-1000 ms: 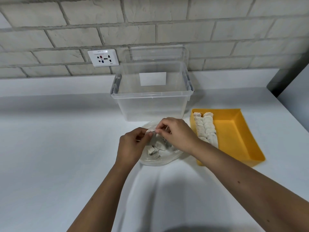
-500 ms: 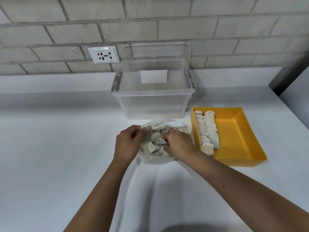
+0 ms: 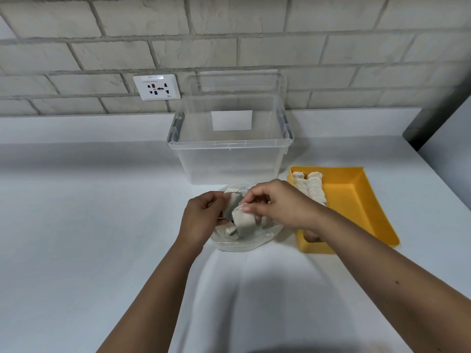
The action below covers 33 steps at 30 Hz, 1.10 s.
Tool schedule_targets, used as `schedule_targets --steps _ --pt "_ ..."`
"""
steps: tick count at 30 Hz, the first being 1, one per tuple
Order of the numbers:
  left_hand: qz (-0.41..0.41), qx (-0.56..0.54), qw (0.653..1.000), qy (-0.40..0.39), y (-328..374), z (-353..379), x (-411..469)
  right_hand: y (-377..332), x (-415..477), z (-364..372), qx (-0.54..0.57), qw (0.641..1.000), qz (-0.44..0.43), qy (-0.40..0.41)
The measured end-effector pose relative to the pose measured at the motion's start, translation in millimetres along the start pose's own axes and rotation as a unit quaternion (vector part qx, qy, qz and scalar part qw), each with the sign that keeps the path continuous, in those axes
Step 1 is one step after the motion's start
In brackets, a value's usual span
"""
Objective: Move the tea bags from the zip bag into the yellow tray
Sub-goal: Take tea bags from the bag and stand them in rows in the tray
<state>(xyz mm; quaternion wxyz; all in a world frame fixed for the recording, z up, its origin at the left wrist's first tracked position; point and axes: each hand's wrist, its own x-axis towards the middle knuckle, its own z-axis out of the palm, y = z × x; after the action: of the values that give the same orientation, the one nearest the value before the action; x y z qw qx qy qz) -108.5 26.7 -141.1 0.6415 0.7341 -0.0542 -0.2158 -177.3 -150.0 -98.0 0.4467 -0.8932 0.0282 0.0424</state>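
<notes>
Right grip (image 3: pixel 283 205): thumb and fingertips pressed together on the top edge of the held tea bag (image 3: pixel 243 220), which hangs just above the mouth of the zip bag (image 3: pixel 244 244).
Left grip (image 3: pixel 201 217): fingers curled at the zip bag's left rim, apparently pinching it. A second sachet stands against them, so which of the two it holds is not certain.
Key relation: the yellow tray (image 3: pixel 356 200) lies to the right of the held tea bag, just beside the zip bag. The right grip is the nearer one, and its forearm crosses the tray's near-left corner.
Tray axis: long side runs away from the person.
Tray contents: stacked tea bags (image 3: pixel 309 187) in two rows along the left wall, with bare floor to their right.
Zip bag contents: several loose tea bags (image 3: pixel 230 229) remain, so the job looks partly done.
Clear bin (image 3: pixel 229 161): on the counter (image 3: pixel 89 225) behind the zip bag.
</notes>
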Motion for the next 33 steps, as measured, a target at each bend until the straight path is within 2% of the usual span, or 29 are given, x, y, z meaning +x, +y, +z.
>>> schedule_targets --steps 5,11,15,18,20,23,28,33 --pt "-0.036 -0.045 0.998 -0.009 3.3 8.6 -8.0 8.0 11.5 11.3 0.037 0.995 0.033 0.091" --pt "-0.016 -0.009 1.000 -0.023 -0.8 5.0 -12.3 12.9 20.6 22.0 0.090 0.987 0.072 0.115" --pt "0.023 0.071 0.995 0.072 -8.6 -4.8 -4.4 21.2 26.2 32.4 0.161 0.972 0.104 0.136" --pt "0.027 0.072 0.990 0.119 -8.2 -11.6 -0.7 35.7 27.7 43.8 0.066 0.982 0.116 0.137" --pt "0.023 0.063 0.990 0.126 -8.3 -14.2 0.3 43.6 28.8 53.2 -0.033 0.988 0.110 0.100" --pt "0.019 0.051 0.990 0.132 -8.8 -15.2 1.3 44.8 29.6 66.8 -0.141 0.979 0.122 0.080" --pt "0.016 0.057 0.990 0.128 -8.8 -14.2 1.0 42.5 31.7 72.7 -0.184 0.968 0.131 0.112" --pt "0.003 0.056 0.991 0.123 -8.6 -17.0 0.0 47.8 21.2 61.5 -0.132 0.973 0.096 0.163"
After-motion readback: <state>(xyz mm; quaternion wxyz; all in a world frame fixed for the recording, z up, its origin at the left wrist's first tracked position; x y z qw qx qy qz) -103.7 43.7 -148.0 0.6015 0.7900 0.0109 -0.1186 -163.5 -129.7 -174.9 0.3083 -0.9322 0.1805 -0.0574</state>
